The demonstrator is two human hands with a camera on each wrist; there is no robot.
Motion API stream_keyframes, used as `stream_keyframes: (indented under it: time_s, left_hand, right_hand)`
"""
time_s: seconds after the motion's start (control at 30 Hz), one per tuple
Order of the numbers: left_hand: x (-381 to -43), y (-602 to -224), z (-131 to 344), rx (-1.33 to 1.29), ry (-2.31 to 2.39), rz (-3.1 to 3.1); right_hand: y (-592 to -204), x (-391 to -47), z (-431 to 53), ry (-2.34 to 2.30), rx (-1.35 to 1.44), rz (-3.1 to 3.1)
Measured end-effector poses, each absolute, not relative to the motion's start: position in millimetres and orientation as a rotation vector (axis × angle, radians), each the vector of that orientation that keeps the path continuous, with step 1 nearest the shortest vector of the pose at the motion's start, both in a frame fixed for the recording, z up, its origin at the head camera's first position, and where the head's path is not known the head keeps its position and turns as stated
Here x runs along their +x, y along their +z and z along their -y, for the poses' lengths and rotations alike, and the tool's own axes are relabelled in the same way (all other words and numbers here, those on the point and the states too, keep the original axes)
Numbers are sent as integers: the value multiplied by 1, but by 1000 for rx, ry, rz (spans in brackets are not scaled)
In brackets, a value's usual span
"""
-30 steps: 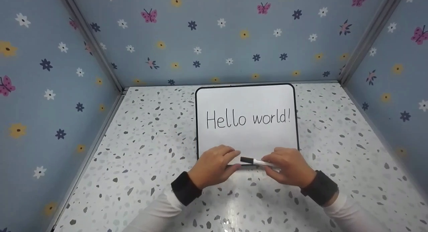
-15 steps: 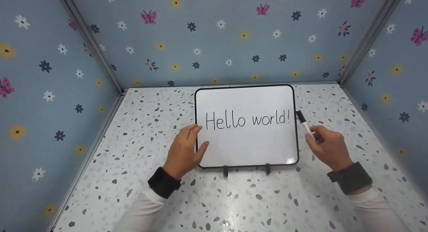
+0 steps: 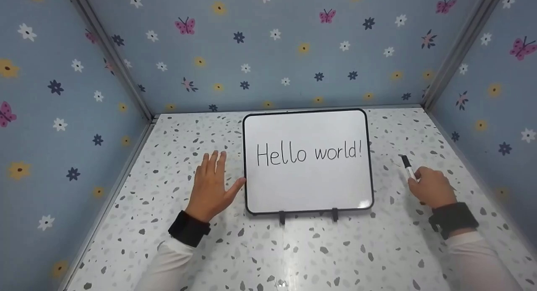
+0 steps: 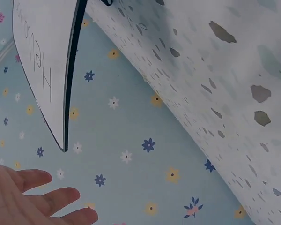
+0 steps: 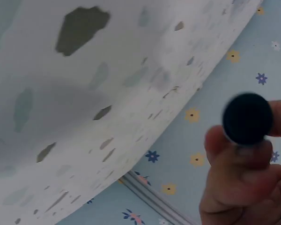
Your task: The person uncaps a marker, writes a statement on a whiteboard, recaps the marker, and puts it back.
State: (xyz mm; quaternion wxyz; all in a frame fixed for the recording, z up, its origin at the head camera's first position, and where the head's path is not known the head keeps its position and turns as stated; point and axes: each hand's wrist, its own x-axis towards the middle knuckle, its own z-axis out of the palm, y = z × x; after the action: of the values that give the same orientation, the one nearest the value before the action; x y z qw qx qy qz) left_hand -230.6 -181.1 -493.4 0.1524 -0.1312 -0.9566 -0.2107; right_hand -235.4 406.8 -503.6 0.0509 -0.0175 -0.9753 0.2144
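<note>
A small whiteboard (image 3: 308, 186) with a black frame stands propped at the middle of the table, with "Hello world!" written on it in black. My left hand (image 3: 211, 188) is beside its left edge, fingers straight and spread, holding nothing; the thumb tip lies close to the frame, and I cannot tell if it touches. To the right of the board, my right hand (image 3: 432, 186) pinches a white marker (image 3: 410, 171) with a black cap pointing away. In the right wrist view the marker's dark round end (image 5: 247, 119) shows between thumb and fingers.
Two dark stand feet (image 3: 282, 217) jut out under the board's lower edge. The speckled white table (image 3: 310, 257) is bounded by light blue flowered panels (image 3: 268, 48) at the back and both sides, joined by grey metal strips (image 3: 113, 52).
Both hands have moved apart from the board's lower edge, the left hand to the left and the right hand to the right with the marker. The board's lower edge and feet are now uncovered.
</note>
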Motion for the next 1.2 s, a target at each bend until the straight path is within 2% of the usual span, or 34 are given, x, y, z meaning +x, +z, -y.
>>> stream_keyframes:
  time_s: [0.27,0.87,1.0,1.2]
  left_hand:
    - [-232,-499,190,-332,-598,2897]
    - [-234,-507,190,-328,-529,2926]
    - [-235,-509,191,-321,-513,2908]
    - [-237,-514,193,-285,-497,2925]
  right_hand:
    - [-513,-239,-427,651,-159,3165]
    - [-517,-233,-422,484,-234,3236]
    - [-511,-230,-412,446,-208,3090]
    - [-504,-224,-370,442,-84,2721]
